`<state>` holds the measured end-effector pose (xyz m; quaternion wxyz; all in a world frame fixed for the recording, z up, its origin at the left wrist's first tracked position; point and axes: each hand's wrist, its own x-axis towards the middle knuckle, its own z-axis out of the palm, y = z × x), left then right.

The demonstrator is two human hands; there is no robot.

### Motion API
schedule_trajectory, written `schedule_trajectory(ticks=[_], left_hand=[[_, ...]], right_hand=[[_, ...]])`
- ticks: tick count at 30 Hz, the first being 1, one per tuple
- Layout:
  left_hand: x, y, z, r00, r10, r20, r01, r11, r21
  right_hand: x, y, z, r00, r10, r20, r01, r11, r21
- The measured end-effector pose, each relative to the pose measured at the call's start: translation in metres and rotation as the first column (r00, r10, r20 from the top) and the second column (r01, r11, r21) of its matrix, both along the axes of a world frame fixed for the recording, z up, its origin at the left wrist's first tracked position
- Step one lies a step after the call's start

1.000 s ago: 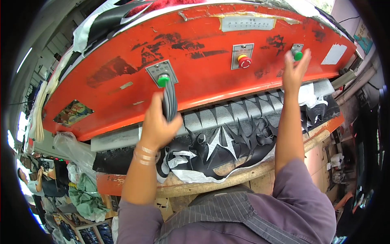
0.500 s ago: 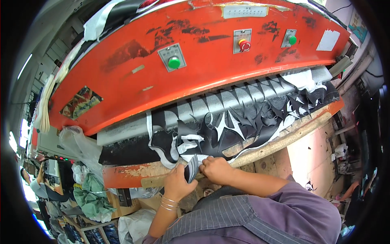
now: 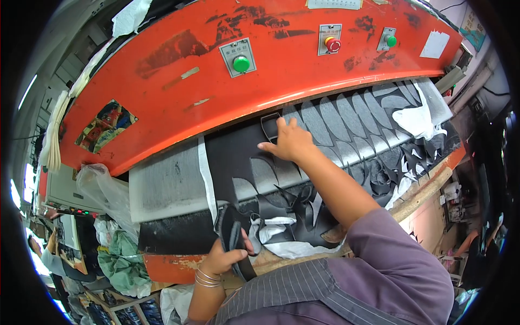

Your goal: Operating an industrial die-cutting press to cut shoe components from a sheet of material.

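Note:
My left hand [image 3: 222,259] is closed around a stack of black cut pieces [image 3: 234,241] near the bed's front edge. Farther in, my right hand [image 3: 295,142] reaches over the black sheet [image 3: 230,151] with thumb and fingers spread. They are at a dark, narrow frame that looks like a cutting die [image 3: 269,127], lying on the sheet close under the red machine head. Whether the fingertips press on it is hard to see. Curved cut-outs through the sheet show the pale board [image 3: 168,181] beneath.
The red machine head [image 3: 179,103] spans the back, with green buttons [image 3: 241,64] and a red stop knob [image 3: 332,44]. Black and white scraps [image 3: 311,208] lie along the front of the bed. Clear plastic [image 3: 105,189] hangs at the left, above a green bag [image 3: 124,260].
My right hand has left the stack and reached forward to the die. My left hand, still holding the stack, has moved slightly left and down. More of the sheet and board now shows.

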<state>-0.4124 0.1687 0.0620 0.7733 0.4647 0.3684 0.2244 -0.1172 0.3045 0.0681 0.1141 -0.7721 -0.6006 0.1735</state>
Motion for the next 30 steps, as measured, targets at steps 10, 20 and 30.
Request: schedule_trajectory(ticks=[10,20,30], left_hand=[[0.029,0.135,-0.012,0.980,0.182,0.082,-0.196,0.958,0.208],[0.090,0.206,-0.071,0.957,0.274,-0.098,-0.202,0.869,0.452],[0.093,0.193,-0.075,0.970,0.244,0.026,-0.222,0.828,0.516]], right_hand=[[0.031,0.048,-0.009,0.888,0.234,-0.397,-0.202,0.972,0.120],[-0.022,0.001,-0.061,0.986,0.139,-0.096,-0.097,0.930,0.354],[-0.009,0.002,-0.088,0.952,0.305,-0.011,-0.239,0.769,0.592]])
